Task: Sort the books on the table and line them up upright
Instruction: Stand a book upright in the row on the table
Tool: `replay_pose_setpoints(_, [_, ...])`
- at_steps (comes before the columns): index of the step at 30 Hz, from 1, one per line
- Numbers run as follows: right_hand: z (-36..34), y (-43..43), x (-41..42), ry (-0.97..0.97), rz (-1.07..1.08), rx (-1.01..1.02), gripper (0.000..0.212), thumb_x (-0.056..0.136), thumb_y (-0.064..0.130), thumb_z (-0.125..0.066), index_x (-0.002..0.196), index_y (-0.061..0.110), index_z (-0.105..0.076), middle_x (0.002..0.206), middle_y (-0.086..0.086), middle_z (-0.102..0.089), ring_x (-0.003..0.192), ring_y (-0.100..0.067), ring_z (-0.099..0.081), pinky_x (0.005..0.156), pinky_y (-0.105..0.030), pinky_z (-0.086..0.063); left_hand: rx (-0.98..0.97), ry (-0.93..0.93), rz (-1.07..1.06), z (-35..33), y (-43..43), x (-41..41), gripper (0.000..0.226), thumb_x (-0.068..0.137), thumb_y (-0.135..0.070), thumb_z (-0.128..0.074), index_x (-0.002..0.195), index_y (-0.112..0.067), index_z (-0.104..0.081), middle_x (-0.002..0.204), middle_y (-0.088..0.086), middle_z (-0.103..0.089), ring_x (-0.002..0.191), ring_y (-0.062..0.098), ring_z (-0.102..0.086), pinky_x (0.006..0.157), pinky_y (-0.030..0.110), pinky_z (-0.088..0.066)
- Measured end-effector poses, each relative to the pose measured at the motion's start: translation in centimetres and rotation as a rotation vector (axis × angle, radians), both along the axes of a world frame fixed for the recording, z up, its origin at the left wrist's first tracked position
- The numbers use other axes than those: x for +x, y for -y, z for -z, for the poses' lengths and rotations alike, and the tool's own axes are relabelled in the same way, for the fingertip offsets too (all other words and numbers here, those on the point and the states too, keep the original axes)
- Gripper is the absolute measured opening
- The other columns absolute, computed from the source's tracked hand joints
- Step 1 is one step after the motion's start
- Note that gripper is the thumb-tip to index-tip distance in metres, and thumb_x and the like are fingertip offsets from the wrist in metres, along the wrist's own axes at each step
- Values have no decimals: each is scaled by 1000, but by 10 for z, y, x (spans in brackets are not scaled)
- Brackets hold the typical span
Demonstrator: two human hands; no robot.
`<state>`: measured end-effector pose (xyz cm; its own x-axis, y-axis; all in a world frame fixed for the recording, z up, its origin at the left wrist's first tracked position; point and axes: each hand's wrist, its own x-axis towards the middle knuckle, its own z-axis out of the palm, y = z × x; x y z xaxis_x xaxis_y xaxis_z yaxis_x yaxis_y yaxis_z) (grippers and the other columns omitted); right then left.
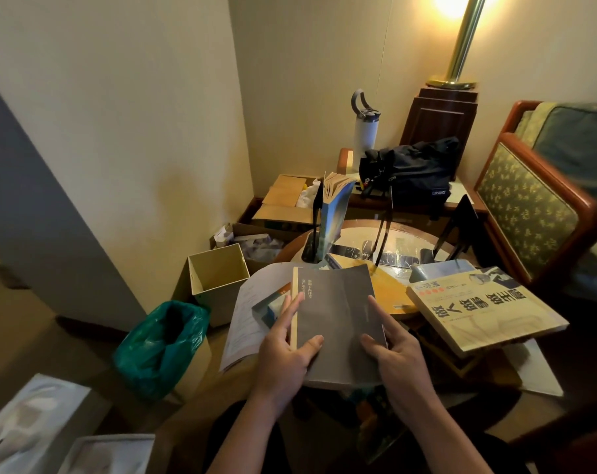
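Observation:
I hold a dark grey book flat in front of me over the near edge of the round table. My left hand grips its left edge, thumb on the cover. My right hand grips its right edge, index finger stretched along the cover. A blue book stands upright at the table's back left against a black bookend. A thick yellow book with large black characters lies on a stack at the right. More books and white papers lie under the grey one.
A second black bookend stands at the back right of the table. A black bag and white bottle sit on a side table behind. A cream bin, green bag and cardboard boxes stand left. An armchair is right.

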<state>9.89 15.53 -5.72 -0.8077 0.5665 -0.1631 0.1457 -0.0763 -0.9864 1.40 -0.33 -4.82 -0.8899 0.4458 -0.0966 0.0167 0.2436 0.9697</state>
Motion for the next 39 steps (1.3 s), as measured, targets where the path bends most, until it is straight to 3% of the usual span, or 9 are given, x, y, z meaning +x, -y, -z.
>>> replay_pose_setpoints(3, [-11,-15,9,-76,-34,-171,63,96,4,-59,126,59,-58,146,9,-42,125,-30,-53,90,-59,-56,167,152,10,-27,-2,-13,65,92,-19,-69,134,-63,-46,137,-13,-45,112,13,-55,75,30,-57])
replay_pose_setpoints(8, [-46,-40,4,-124,-150,50,67,94,5,-64,133,58,-54,134,9,-59,117,-20,-62,87,-50,-59,249,51,103,-72,-25,-29,59,94,-6,-61,135,-49,-55,147,-15,-40,113,-7,-44,90,18,-48])
replay_pose_setpoints(11, [-68,-55,-19,-118,-136,273,68,96,4,-60,136,58,-47,115,3,-66,107,-16,-65,87,-35,-59,208,-124,149,-86,-45,-25,68,96,-3,-56,142,-52,-44,150,-29,-31,133,-6,-29,106,21,-35])
replay_pose_setpoints(13, [-83,-67,-33,-153,-114,297,70,97,1,-57,138,56,-42,119,-2,-63,109,-17,-62,87,-28,-57,203,-231,174,-92,-59,-21,76,98,0,-53,148,-53,-31,148,-36,-26,134,-3,-36,83,10,-48])
replay_pose_setpoints(20, [-89,-95,-52,-188,-30,442,87,94,1,-61,148,59,-27,154,3,-42,137,-24,-47,106,-53,-47,216,-262,48,-90,-95,-16,100,97,-5,-59,152,-51,11,157,-14,-14,96,-24,-54,63,5,-48])
replay_pose_setpoints(23, [-92,-96,-56,-177,-1,514,86,96,7,-62,150,59,-21,157,8,-36,138,-28,-46,105,-55,-47,222,-230,39,-89,-101,-19,86,96,-11,-61,155,-50,-12,134,18,-54,75,0,-63,51,13,-45])
replay_pose_setpoints(26, [-91,-93,-54,-148,34,539,68,101,19,-56,153,49,-24,152,2,-37,141,-20,-36,106,-27,-43,299,-155,76,-83,-104,-14,73,96,-5,-58,152,-43,-31,111,-15,-64,58,-4,-51,53,12,-44])
replay_pose_setpoints(32, [-78,-59,-36,-62,167,415,68,100,53,-43,149,63,3,164,5,24,150,-23,25,120,-57,5,411,-58,186,-75,-107,8,60,97,-7,-56,150,-31,-41,130,-27,-61,111,-19,-55,97,11,-45])
replay_pose_setpoints(39, [-97,-27,-18,-84,127,84,98,79,73,-60,129,76,25,167,1,12,152,-37,-12,115,-65,-27,590,438,222,-74,-105,39,43,84,-55,-63,116,-27,-70,121,2,-72,108,13,-69,95,38,-50])
